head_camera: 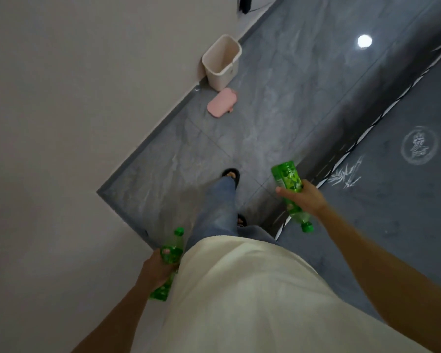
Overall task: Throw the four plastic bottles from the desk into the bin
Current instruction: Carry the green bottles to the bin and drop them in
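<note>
Head: bin (222, 62) against wall (87, 85).

We see a dim, indoor scene with flat, greyish tones and little contrast. One round white glare spot (364, 41) shines on the glossy floor (278, 118) in the upper right, the reflection of an overhead lamp. A soft shadow lies on the floor around the leg at centre. The wide lens bends straight lines toward the edges, and detail looks soft and slightly smeared throughout.
</note>
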Demonstrator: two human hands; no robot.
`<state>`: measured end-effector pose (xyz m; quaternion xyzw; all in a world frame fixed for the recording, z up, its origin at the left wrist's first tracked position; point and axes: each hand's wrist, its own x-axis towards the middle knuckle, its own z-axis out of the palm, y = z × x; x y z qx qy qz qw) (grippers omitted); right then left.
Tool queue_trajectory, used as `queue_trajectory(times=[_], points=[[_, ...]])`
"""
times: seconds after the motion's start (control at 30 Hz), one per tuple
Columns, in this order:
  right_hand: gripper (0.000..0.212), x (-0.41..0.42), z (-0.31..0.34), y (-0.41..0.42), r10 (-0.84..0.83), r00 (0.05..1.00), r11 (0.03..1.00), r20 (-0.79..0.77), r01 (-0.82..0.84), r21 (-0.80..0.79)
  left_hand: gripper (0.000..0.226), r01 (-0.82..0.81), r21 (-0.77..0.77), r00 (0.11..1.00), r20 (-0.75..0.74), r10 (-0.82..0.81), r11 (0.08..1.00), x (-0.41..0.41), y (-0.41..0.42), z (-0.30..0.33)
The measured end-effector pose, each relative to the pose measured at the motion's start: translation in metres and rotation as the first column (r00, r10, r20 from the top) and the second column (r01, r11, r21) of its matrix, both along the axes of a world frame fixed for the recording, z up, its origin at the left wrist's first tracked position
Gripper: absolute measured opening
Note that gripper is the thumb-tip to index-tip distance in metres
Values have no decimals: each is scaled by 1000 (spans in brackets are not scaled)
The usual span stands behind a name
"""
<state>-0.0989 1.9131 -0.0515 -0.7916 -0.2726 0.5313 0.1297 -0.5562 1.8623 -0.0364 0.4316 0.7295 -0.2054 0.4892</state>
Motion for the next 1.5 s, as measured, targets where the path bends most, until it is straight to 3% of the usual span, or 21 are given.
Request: queue_trajectory(times=[0.13, 0.27, 0.43, 0.67, 0.87, 1.0, 1.07, 1.17, 1.5], points=[[62, 20, -1, 34, -33, 999, 999, 42, 34, -38, 49, 74, 28, 992, 97, -76, 997, 35, 97, 1], [50, 42, -1, 29, -184, 980, 969, 72, 193, -153, 44, 176, 62, 974, 132, -183, 982, 93, 202, 1], [41, 72, 3, 4, -302, 943, 919, 143, 327, -221, 72, 340, 139, 916, 173, -361, 930, 194, 309, -1], [41, 142, -2, 10, -344, 927, 868, 150, 375, -326, 70, 417, 230, 859, 216, -463, 880, 325, 396, -11], [42, 244, -9, 80, -256, 958, 895, 132, 286, -343, 80, 313, 191, 926, 156, -344, 930, 379, 421, -23], [46, 302, -4, 157, -182, 975, 926, 125, 213, -311, 65, 222, 176, 963, 111, -243, 959, 387, 419, -25], [45, 321, -2, 201, -127, 986, 947, 110, 153, -283, 72, 143, 167, 983, 93, -160, 976, 386, 415, -23], [53, 339, 0, 273, 10, 992, 969, 124, 21, -246, 89, 16, 85, 1000, 24, -18, 996, 384, 409, -20], [67, 323, -1, 485, 393, 912, 914, 118, -374, -154, 81, -254, -67, 967, -14, 254, 965, 378, 415, -36]])
